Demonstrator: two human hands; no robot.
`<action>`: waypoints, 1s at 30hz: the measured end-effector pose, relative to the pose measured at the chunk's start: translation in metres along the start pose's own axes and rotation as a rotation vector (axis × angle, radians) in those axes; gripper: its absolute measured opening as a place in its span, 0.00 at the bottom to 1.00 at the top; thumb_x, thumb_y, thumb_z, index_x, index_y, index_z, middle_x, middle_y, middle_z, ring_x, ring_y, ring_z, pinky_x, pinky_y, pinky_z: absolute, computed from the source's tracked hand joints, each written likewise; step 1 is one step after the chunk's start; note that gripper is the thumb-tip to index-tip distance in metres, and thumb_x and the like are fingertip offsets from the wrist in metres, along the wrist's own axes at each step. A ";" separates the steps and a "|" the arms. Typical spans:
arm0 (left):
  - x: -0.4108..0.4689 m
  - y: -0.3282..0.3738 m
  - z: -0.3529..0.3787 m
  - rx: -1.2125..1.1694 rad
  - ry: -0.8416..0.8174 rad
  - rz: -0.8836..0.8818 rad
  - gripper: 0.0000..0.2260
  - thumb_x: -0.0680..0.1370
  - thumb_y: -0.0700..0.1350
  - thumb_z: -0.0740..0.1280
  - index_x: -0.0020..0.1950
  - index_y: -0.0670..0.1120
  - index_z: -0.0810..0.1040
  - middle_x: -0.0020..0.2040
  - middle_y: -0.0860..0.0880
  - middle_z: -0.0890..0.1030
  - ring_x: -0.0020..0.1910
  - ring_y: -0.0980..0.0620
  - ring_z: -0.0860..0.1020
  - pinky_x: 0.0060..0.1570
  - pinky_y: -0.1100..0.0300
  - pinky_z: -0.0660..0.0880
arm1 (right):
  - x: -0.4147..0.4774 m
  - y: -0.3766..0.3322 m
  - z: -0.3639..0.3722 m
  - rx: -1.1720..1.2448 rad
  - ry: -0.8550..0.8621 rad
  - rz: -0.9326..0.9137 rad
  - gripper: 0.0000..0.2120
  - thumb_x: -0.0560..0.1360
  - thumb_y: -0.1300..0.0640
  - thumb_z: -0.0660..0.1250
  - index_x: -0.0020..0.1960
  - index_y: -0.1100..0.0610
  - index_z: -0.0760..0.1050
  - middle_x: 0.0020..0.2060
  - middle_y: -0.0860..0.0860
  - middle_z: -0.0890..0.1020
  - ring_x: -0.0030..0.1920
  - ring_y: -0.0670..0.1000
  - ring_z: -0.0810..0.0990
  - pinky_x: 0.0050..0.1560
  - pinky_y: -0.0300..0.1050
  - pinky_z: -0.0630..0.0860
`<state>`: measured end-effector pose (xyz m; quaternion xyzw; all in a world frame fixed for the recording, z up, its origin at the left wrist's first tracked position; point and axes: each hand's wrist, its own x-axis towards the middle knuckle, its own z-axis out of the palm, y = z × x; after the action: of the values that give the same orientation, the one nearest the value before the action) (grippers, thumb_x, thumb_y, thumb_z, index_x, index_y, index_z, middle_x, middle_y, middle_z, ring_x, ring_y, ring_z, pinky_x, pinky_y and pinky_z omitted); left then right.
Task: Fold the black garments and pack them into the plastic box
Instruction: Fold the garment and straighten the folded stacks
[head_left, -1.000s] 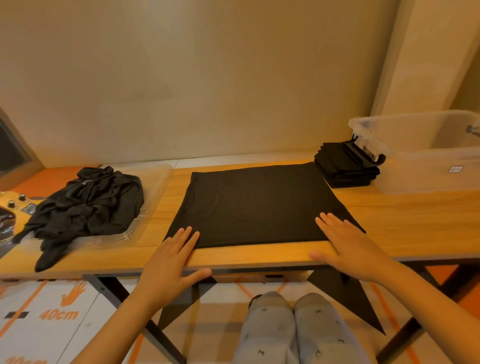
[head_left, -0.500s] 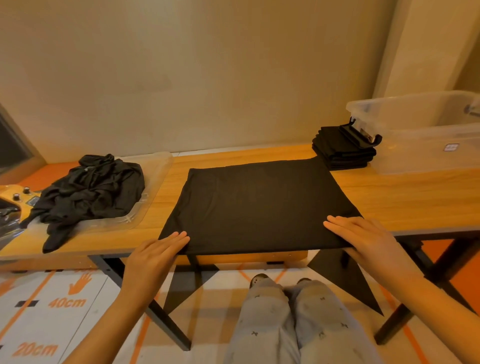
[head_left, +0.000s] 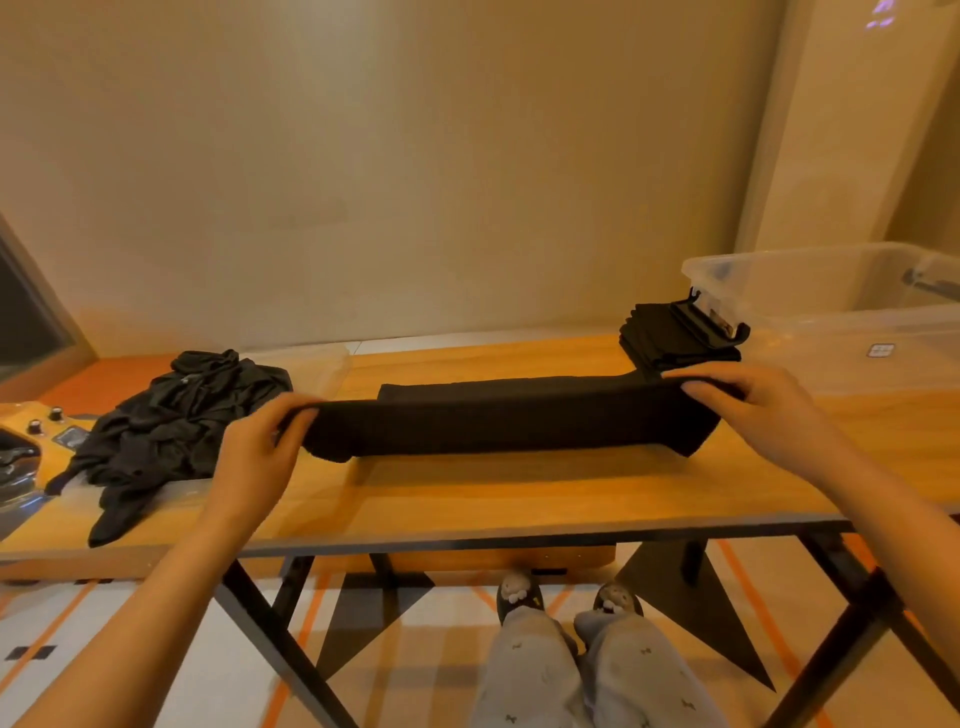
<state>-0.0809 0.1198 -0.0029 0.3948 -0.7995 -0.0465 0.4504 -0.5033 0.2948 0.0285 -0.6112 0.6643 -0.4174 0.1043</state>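
Black garment (head_left: 498, 423) in work: a long folded band across mid-table, dead centre of view, running 9 to 3 o'clock. Its near edge is lifted at both ends and the cloth drapes down to the wood. A far layer lies flat behind it.

Wooden table (head_left: 519, 501) on black legs fills the middle of view.

Plastic box (head_left: 852, 317), clear and open-topped, sits at 2 o'clock on the table's right end. Its inside is too hazy to tell contents.

Loose pile (head_left: 171, 431) of black garments, crumpled, is at 9 o'clock, resting on a clear tray (head_left: 327, 364). One strand trails toward the table's near edge.

Folded stack (head_left: 665, 338) of black garments is at 1 o'clock, just beside the box's left wall and right behind the band's right end. Cannot tell if it touches the band.

Grey trousers (head_left: 587, 670) and slippers (head_left: 519, 597) are at 6 o'clock, under the table.

Left hand (head_left: 254, 452) is at the 9 o'clock end of the band, thumb and fingers curled round the cloth edge, pinching it.

Right hand (head_left: 748, 405) is at the 3 o'clock end, fingers curled over the top edge and gripping it, tips pointing left.

Yellow device (head_left: 31, 431) with knobs is at far 9 o'clock, cut by the frame.

Black latch (head_left: 711, 327) is on the box's left rim, just above the stack.
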 end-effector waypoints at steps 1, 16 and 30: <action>0.016 0.001 -0.002 -0.010 0.022 -0.019 0.13 0.79 0.39 0.65 0.52 0.59 0.76 0.45 0.56 0.79 0.45 0.64 0.77 0.43 0.73 0.73 | 0.009 -0.012 -0.008 0.054 -0.007 -0.001 0.13 0.79 0.59 0.62 0.55 0.43 0.77 0.47 0.36 0.80 0.48 0.31 0.76 0.43 0.28 0.71; 0.248 0.042 -0.072 -0.136 0.459 -0.130 0.12 0.77 0.46 0.69 0.55 0.40 0.81 0.50 0.42 0.82 0.47 0.49 0.78 0.46 0.57 0.73 | 0.078 -0.132 -0.061 0.540 0.090 -0.044 0.09 0.78 0.56 0.64 0.51 0.56 0.82 0.39 0.51 0.85 0.42 0.49 0.84 0.37 0.36 0.79; 0.244 -0.008 0.297 0.141 -0.350 -0.324 0.13 0.80 0.49 0.65 0.63 0.48 0.72 0.60 0.46 0.79 0.57 0.45 0.77 0.54 0.51 0.73 | 0.068 0.098 0.033 0.116 0.054 0.770 0.07 0.77 0.60 0.66 0.43 0.49 0.77 0.47 0.51 0.81 0.49 0.50 0.78 0.49 0.42 0.72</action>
<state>-0.3699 -0.1335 -0.0152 0.5341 -0.7929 -0.1297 0.2631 -0.5686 0.2101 -0.0344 -0.2988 0.8229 -0.4007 0.2703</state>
